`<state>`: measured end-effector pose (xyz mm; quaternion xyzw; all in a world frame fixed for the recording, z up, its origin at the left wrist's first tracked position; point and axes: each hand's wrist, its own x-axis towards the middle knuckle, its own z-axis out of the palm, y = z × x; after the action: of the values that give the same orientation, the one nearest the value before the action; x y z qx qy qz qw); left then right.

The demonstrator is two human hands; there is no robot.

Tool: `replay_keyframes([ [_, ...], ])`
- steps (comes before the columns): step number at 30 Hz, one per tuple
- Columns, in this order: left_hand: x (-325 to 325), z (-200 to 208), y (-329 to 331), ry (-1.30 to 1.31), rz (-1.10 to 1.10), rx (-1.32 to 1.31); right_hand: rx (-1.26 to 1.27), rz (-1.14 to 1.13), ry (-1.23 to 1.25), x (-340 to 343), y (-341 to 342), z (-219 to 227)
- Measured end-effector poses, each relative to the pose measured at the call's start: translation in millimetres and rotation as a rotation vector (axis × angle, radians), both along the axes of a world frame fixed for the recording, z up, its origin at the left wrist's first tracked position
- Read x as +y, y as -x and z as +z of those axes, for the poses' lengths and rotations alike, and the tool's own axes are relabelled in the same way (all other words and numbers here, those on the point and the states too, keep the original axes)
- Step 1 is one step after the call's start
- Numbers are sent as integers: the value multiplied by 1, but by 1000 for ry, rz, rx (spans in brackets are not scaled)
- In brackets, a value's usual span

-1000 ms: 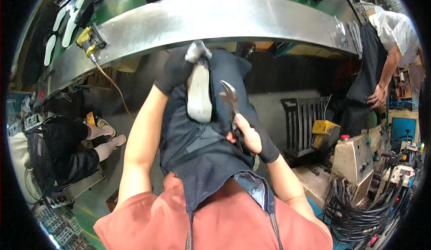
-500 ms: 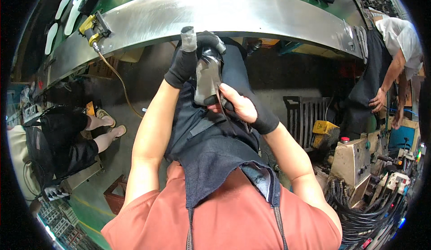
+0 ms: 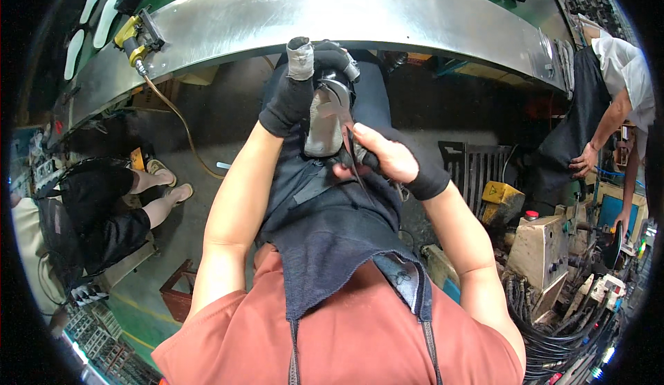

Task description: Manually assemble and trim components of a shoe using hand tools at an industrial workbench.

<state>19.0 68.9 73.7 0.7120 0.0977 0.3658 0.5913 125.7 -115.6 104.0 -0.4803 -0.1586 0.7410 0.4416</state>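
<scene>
A black shoe (image 3: 323, 136) with a pale grey underside lies bottom up over my lap. Around its far end the fingers of my left hand (image 3: 304, 80) are wrapped; a black glove covers this hand and grey tape its thumb and fingertips. My right hand (image 3: 393, 158), in a black wrist cover, grips a pair of metal pincers (image 3: 348, 132) by the handles. The pincers' curved jaws lie over the far part of the shoe, close to my left fingers. Whether they bite on the upper's edge I cannot make out.
A metal-edged bench (image 3: 277, 22) curves ahead, with a yellow air tool (image 3: 133, 42) and its hose on the left. White insoles (image 3: 74, 54) lie beyond it. Co-workers sit left and stand right. A control box (image 3: 539, 246) with a red button stands at right.
My right hand and the pincers have shifted slightly right, and the jaws now show more plainly over the shoe. My left hand keeps its hold. The right co-worker's lower hand has moved down.
</scene>
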Motion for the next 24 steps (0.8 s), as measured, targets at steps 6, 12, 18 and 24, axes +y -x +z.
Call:
replay_keyframes([
  [6,-1,-29,-2,-3,-13,-64,-1027,-362,-557,4,62,-88],
  [12,-74,42,67,95,146,233,-1154,194,-756,-53,49,-69],
  [18,-134,25,99,122,190,376,-1175,456,-884,-93,37,-69],
  [24,-127,32,85,19,264,335,-1183,515,-827,-88,34,-45],
])
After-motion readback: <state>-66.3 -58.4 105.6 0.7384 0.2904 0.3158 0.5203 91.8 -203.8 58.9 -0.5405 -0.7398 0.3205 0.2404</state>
